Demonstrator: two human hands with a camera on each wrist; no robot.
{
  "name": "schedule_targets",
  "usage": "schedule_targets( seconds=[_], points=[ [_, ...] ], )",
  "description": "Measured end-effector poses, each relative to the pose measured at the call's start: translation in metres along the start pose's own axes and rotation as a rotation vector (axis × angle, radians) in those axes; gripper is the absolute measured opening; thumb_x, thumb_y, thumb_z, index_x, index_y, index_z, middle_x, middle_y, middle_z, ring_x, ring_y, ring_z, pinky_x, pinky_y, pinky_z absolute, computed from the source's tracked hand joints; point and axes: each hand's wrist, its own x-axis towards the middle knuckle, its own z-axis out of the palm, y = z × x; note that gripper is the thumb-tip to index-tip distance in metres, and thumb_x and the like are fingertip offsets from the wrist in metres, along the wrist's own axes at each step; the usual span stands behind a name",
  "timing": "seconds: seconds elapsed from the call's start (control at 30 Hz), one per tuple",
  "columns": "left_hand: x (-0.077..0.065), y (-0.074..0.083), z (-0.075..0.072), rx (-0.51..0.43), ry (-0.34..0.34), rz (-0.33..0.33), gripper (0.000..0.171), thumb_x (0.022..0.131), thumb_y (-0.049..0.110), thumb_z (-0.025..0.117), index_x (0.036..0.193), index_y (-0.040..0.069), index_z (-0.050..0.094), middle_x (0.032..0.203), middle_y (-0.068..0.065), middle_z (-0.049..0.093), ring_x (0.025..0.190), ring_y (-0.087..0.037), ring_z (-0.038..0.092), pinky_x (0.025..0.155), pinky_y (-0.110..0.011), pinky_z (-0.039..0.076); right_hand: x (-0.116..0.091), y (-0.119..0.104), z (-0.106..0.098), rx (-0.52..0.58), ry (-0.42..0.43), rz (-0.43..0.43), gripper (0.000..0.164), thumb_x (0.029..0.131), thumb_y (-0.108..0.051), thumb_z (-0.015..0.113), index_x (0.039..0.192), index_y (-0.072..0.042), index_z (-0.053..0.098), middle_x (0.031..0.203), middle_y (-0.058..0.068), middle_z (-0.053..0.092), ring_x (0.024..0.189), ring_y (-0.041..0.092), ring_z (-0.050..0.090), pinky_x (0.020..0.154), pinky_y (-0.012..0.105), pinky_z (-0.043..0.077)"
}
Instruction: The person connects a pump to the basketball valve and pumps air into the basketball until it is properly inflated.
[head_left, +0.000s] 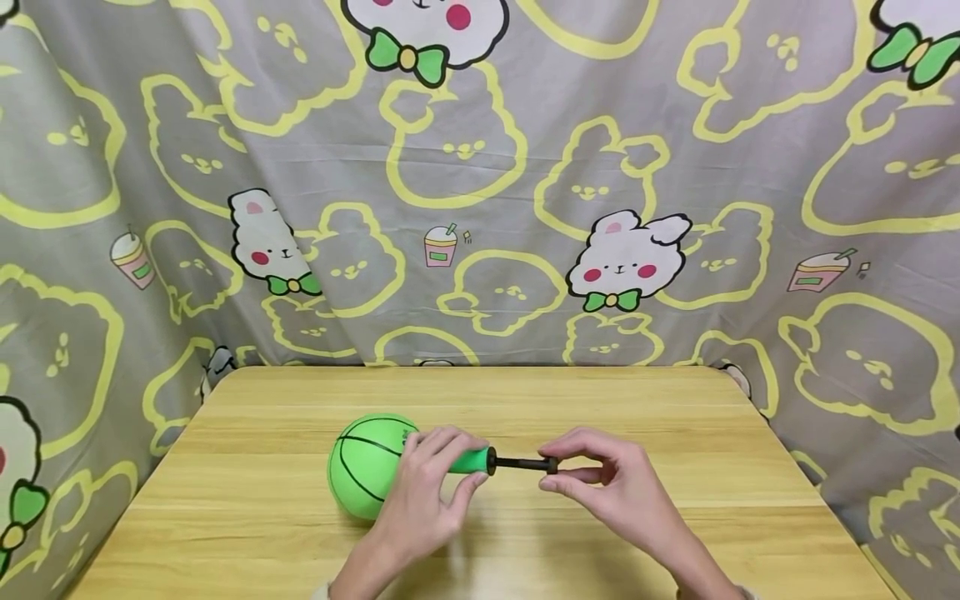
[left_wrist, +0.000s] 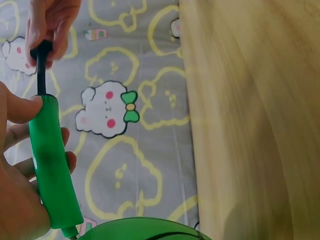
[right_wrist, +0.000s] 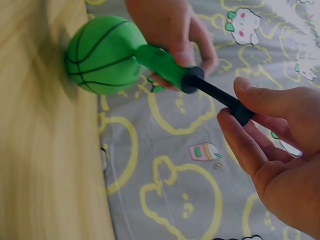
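Note:
A green ball (head_left: 366, 467) with black basketball lines sits on the table, left of centre. My left hand (head_left: 431, 487) grips the green barrel of a small hand pump (left_wrist: 52, 165), its fingers wrapped round it. The pump's nozzle end meets the ball in the right wrist view (right_wrist: 137, 54). From the barrel's other end a black rod (head_left: 519, 463) sticks out to the right. My right hand (head_left: 618, 483) pinches the black handle (right_wrist: 241, 114) at the rod's end between thumb and fingers. In the head view the left hand hides part of the barrel and the ball's right side.
The wooden table (head_left: 637, 400) spreads under both hands. Behind it and along the sides hangs a grey curtain (head_left: 480, 225) with yellow outlines and cartoon rabbits, close to the table's far edge.

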Motion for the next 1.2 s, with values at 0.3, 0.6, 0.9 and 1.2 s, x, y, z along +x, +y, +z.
schedule_targets(
  seconds=[0.3,0.6,0.9,1.2],
  points=[
    [0.002,-0.007,-0.006,-0.004,0.043,-0.016,0.024,0.091,0.024,0.074,0.115,0.021,0.07,0.108,0.012,0.067,0.105,-0.009,0.064,0.089,-0.037,0.039,-0.002,-0.011,-0.023,-0.009,-0.002,0.011,0.029,0.082,0.007,0.08,0.108,-0.004,0.074,0.108,0.014,0.071,0.103,0.023,0.07,0.077,0.042,0.059],
    [0.002,-0.005,-0.008,-0.013,0.037,-0.017,0.024,0.092,0.022,0.073,0.115,0.021,0.07,0.107,0.013,0.067,0.103,-0.009,0.064,0.088,-0.038,0.038,-0.003,-0.013,-0.03,-0.004,-0.006,0.018,0.03,0.082,0.008,0.08,0.109,-0.004,0.074,0.109,0.012,0.072,0.104,0.024,0.07,0.077,0.043,0.059],
    [0.002,-0.004,-0.006,0.004,0.054,-0.008,0.025,0.088,0.019,0.074,0.113,0.019,0.071,0.106,0.011,0.067,0.103,-0.01,0.064,0.088,-0.039,0.039,-0.003,-0.01,-0.027,-0.007,0.008,0.011,0.028,0.081,0.008,0.08,0.107,-0.001,0.073,0.107,0.013,0.072,0.102,0.023,0.07,0.076,0.042,0.059],
    [0.001,0.002,-0.002,0.014,0.055,0.003,0.026,0.087,0.019,0.073,0.112,0.016,0.071,0.107,0.009,0.068,0.103,-0.011,0.064,0.088,-0.038,0.04,-0.001,-0.003,-0.013,0.018,0.028,0.015,0.029,0.08,0.007,0.082,0.106,-0.003,0.075,0.105,0.012,0.073,0.101,0.024,0.071,0.075,0.043,0.059]
  ],
)
